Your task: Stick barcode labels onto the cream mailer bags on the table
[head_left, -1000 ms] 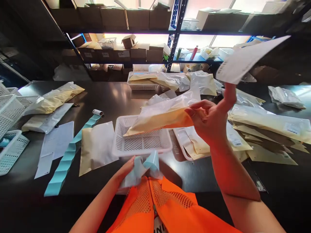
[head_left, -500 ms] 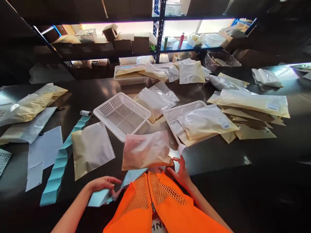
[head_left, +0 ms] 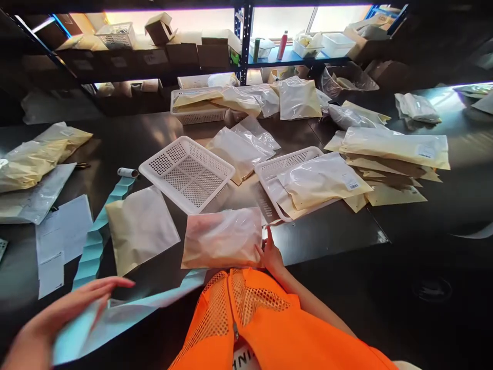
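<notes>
My left hand (head_left: 90,300), blurred by motion, grips a long light-blue paper strip (head_left: 134,316), apparently label backing, with the index finger stretched out. From there the strip runs right to the front of a bag packed with pinkish contents (head_left: 223,239). At that bag's right edge is my right hand (head_left: 271,255), fingers apart, the thumb touching the plastic and the index finger pointing up. To the left lies a flat cream-and-clear bag (head_left: 142,226). Beside it, a folded blue strip (head_left: 94,241) trails from a small roll (head_left: 127,172).
A white perforated basket (head_left: 227,172) stands behind the middle bag. Another basket (head_left: 279,163) holds a labelled bag (head_left: 321,182). Stacked bags (head_left: 396,146) are at right; papers (head_left: 63,234) and more bags (head_left: 42,156) at left. Shelving (head_left: 245,46) stands behind.
My left hand has moved left and down, drawing the blue strip out longer. My right hand has shifted slightly left and up, onto the bag's edge. The view has tilted a little.
</notes>
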`<control>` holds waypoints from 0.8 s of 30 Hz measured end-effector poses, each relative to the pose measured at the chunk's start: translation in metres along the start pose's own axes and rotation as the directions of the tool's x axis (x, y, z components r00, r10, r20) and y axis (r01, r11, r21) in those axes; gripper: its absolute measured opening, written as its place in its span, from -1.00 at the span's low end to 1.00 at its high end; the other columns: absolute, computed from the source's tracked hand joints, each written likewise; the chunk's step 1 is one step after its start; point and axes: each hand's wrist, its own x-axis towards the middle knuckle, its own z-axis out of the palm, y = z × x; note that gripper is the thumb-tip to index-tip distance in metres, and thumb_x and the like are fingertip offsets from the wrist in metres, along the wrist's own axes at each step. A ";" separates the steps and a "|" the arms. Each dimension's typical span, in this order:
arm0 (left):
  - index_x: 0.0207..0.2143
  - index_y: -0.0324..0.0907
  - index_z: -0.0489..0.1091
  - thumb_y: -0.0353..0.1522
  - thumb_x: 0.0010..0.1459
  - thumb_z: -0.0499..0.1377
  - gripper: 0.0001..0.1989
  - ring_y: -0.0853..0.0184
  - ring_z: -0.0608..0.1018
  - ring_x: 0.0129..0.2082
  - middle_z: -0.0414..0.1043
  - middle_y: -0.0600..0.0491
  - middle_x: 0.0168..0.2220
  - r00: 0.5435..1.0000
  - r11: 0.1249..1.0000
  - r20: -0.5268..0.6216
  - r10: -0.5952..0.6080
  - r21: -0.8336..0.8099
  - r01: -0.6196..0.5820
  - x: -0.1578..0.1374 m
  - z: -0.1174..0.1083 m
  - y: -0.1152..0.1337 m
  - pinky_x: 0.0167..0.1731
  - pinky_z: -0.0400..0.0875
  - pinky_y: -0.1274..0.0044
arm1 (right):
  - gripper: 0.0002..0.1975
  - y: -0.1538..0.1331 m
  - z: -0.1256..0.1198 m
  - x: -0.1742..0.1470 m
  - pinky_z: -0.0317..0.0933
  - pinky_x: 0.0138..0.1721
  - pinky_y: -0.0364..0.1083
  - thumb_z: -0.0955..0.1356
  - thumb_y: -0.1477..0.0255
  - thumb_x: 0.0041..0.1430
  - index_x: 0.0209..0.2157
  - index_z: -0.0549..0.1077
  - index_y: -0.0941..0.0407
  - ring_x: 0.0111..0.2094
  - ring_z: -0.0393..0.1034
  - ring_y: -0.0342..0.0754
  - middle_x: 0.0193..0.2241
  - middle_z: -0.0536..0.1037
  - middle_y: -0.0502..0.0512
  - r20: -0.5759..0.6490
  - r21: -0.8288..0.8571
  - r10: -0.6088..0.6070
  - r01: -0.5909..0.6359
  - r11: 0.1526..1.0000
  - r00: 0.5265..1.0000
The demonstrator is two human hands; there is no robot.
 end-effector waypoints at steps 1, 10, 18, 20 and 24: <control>-0.27 -0.02 0.57 0.11 -0.07 0.10 -0.48 0.16 0.57 -0.29 0.51 0.11 -0.58 0.997 0.991 0.062 0.035 0.124 -0.042 0.009 0.020 0.012 -0.20 0.41 0.45 | -0.40 -0.002 0.002 -0.002 0.30 -0.39 0.02 0.28 0.32 0.21 0.22 0.02 0.10 -0.41 0.40 0.04 -0.31 0.45 0.13 -0.052 -0.017 -0.069 0.068 0.998 0.996; 0.17 -0.28 0.21 -0.01 0.12 0.03 -0.31 -0.09 0.46 0.03 0.41 -0.31 0.03 0.945 0.868 -0.314 0.094 0.490 0.077 0.095 0.170 0.084 -0.07 0.32 0.26 | -0.67 -0.028 -0.023 -0.006 0.36 -0.12 0.05 0.38 0.19 0.11 -0.17 0.29 0.06 -0.10 0.33 -0.01 -0.09 0.28 0.15 -0.237 0.609 0.055 0.104 0.787 0.970; -0.21 -0.23 0.44 0.03 0.12 -0.05 -0.45 0.00 0.56 -0.21 0.55 -0.18 -0.26 0.944 0.956 -0.318 0.084 0.294 0.013 0.149 0.149 0.074 -0.30 0.33 0.38 | -0.46 -0.037 -0.004 0.003 0.35 -0.37 -0.06 0.44 -0.04 -0.20 -0.39 0.30 0.11 -0.39 0.44 -0.03 -0.44 0.51 0.06 0.479 0.680 0.277 -0.552 0.483 0.833; -0.39 -0.19 0.42 0.05 0.11 -0.06 -0.48 0.04 0.55 -0.32 0.54 -0.12 -0.40 0.952 0.956 -0.292 0.091 0.294 -0.002 0.152 0.149 0.073 -0.38 0.29 0.40 | -0.47 -0.033 0.005 0.003 0.31 -0.43 -0.09 0.47 0.01 -0.26 -0.44 0.29 0.11 -0.46 0.41 -0.05 -0.53 0.47 0.00 0.469 0.616 0.352 -0.586 0.527 0.810; -0.50 -0.16 0.36 0.09 0.07 -0.08 -0.47 0.10 0.52 -0.40 0.49 -0.07 -0.48 0.957 0.958 -0.270 0.105 0.284 -0.024 0.155 0.152 0.070 -0.43 0.24 0.42 | -0.59 -0.027 0.010 0.005 0.21 -0.45 -0.14 0.49 0.15 -0.24 -0.47 0.34 0.12 -0.49 0.37 -0.08 -0.58 0.42 -0.05 0.404 0.514 0.423 -0.584 0.628 0.811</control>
